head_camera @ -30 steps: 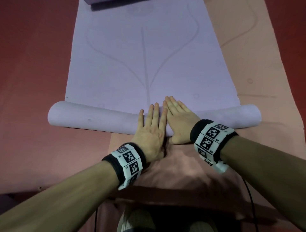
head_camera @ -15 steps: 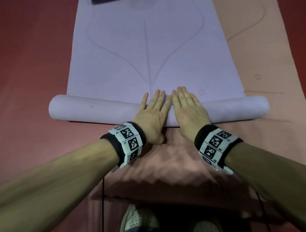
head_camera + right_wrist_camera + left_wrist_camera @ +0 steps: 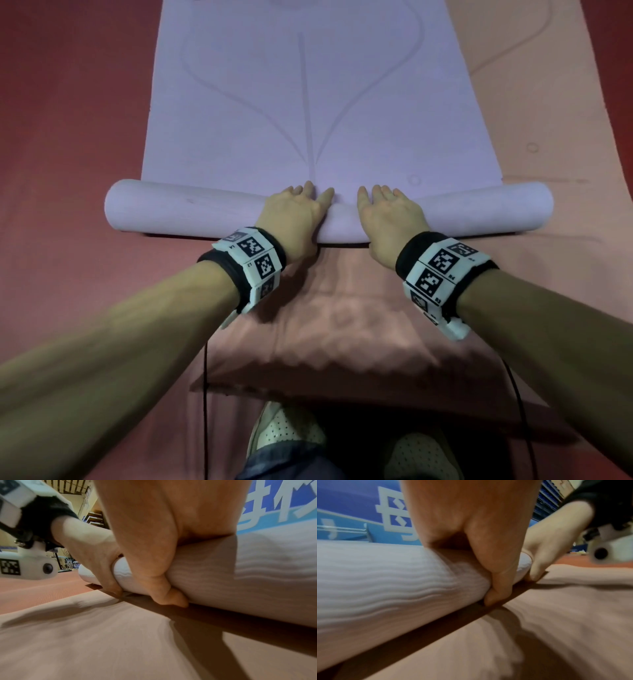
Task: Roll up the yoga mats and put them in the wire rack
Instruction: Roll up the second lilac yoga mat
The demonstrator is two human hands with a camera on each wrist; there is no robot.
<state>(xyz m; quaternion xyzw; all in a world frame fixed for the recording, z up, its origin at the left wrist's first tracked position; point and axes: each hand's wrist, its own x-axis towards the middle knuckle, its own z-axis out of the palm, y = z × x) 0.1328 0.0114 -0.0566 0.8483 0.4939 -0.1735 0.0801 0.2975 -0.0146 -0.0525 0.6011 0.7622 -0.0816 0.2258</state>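
Note:
A lavender yoga mat [image 3: 308, 102] lies on a salmon-pink mat [image 3: 342, 308], its near end wound into a thick roll [image 3: 171, 212] across the middle of the head view. My left hand [image 3: 294, 212] grips the roll just left of centre, fingers curved over the top. My right hand [image 3: 390, 212] grips it just right of centre in the same way. In the left wrist view the left thumb [image 3: 498, 588] presses into the roll's [image 3: 385, 574] near side at the floor line. The right wrist view shows the right thumb [image 3: 171, 599] tucked under the roll [image 3: 257, 568].
Dark red floor [image 3: 68, 137] borders the mats on the left. The pink mat is rippled in front of my shoes [image 3: 287, 435], and two black cables [image 3: 205, 394] hang from my wrists. A blue wall banner [image 3: 351, 507] stands beyond the mats.
The roll has travelled away from me and grown thicker. My hands have moved apart, and their fingers went from lying flat to curving over the roll.

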